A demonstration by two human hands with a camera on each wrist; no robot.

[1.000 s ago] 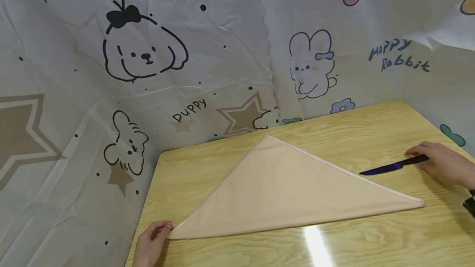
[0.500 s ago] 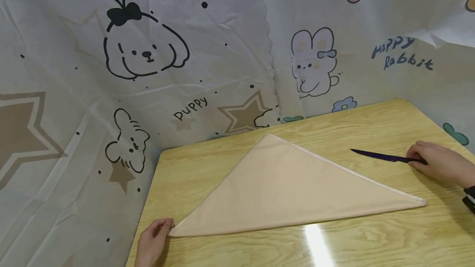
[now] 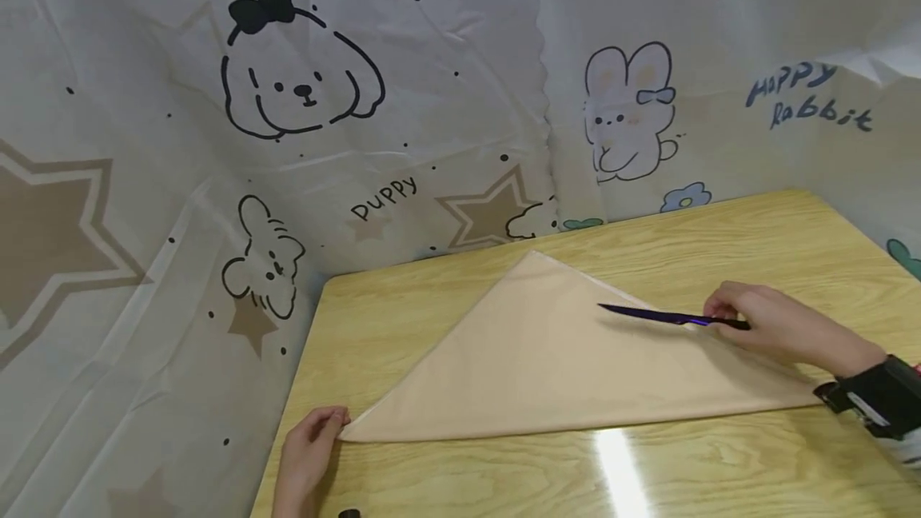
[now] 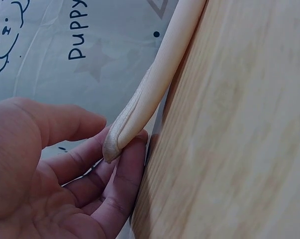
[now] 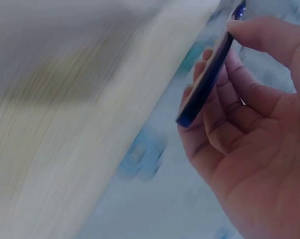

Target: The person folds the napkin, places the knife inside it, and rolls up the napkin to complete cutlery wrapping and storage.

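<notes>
A peach cloth (image 3: pixel 518 366), folded into a triangle with pale edging, lies on the wooden table. My left hand (image 3: pixel 311 450) is at its left corner. In the left wrist view the fingers (image 4: pixel 122 199) bend behind that corner, and the thumb tip comes close to the edging. My right hand (image 3: pixel 759 322) holds a dark blue-purple knife (image 3: pixel 651 314) by the handle, above the cloth's right sloping edge. Its blade points left, overlapping the cloth in the head view. The right wrist view has the knife handle (image 5: pixel 207 87) between thumb and fingers, its end toward the palm.
The wooden table (image 3: pixel 446 482) meets a printed curtain (image 3: pixel 460 118) with cartoon animals along its back and left sides. A black device (image 3: pixel 881 398) is strapped to the right wrist. A small dark object (image 3: pixel 349 513) shows at the bottom edge.
My right hand has picked the knife up off the table by its handle and carried it left over the cloth. The left hand stays at the corner; the head view has shifted slightly.
</notes>
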